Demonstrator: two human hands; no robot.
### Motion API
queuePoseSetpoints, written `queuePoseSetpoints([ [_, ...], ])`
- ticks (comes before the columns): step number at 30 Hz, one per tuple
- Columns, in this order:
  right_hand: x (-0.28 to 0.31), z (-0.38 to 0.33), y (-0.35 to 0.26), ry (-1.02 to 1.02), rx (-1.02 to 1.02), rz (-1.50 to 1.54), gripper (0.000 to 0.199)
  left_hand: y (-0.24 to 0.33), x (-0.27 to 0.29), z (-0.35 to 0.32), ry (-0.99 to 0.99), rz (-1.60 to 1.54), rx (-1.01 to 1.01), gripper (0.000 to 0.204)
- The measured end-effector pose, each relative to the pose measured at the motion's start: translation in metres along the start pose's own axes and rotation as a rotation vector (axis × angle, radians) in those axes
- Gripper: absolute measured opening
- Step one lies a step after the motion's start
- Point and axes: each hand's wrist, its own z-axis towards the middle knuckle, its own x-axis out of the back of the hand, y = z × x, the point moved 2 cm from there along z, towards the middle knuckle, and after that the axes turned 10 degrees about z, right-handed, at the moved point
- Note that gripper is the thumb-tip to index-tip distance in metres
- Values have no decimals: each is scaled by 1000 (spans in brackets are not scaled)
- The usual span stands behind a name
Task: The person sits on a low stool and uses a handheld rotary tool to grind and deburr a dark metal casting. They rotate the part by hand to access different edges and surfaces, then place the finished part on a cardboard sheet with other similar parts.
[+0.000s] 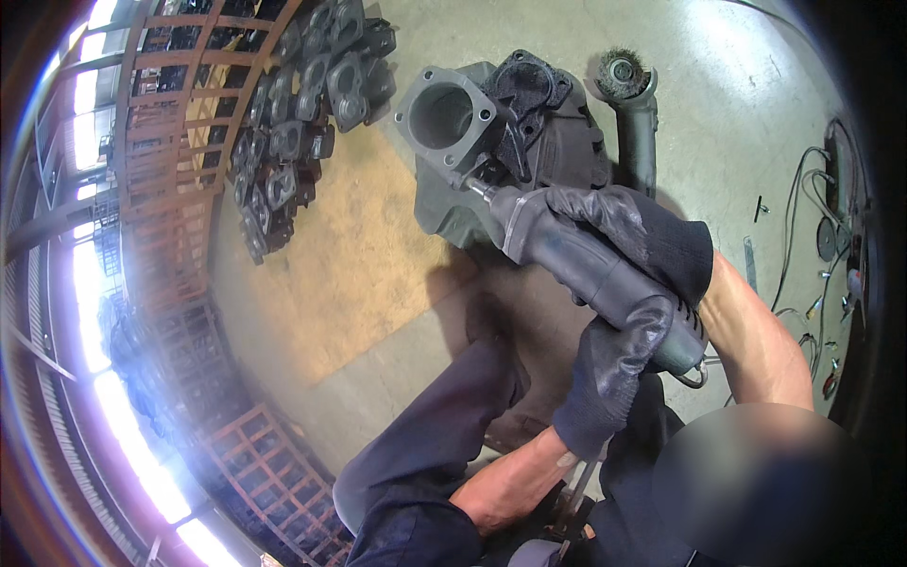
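Note:
A black electric die grinder (590,269) slants across the middle, its spindle pointing up and left. My right hand (628,227), in a dark glove, wraps over the tool's front body. Around the rear of its body, my left hand (619,364) is closed, also gloved. The bit meets or lies very near the lower flange corner of a grey metal casting (444,123) with a wide round bore and corner bolt holes; exact contact is hard to make out. Beside it sits a darker casting (529,90). Both rest on a dark, draped support (439,213).
A grinder with a wire brush (624,76) stands behind the support. Several dark castings (312,85) lie in rows at upper left, near a brown slatted metal crate (175,132). Cables (798,217) and small tools lie on the floor at right. A tan board (321,255) covers floor at left.

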Motion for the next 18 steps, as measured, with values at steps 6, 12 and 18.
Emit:
queuePoseSetpoints([
  [6, -9, -5, -8, 83, -234, 401, 40, 1, 2, -1, 4, -46, -4, 46],
  [12, 5, -11, 25, 89, -255, 290, 40, 0, -2, -3, 12, -19, -77, 40],
  [18, -12, -14, 10, 308, -467, 862, 37, 9, -1, -4, 44, -76, -43, 40],
])
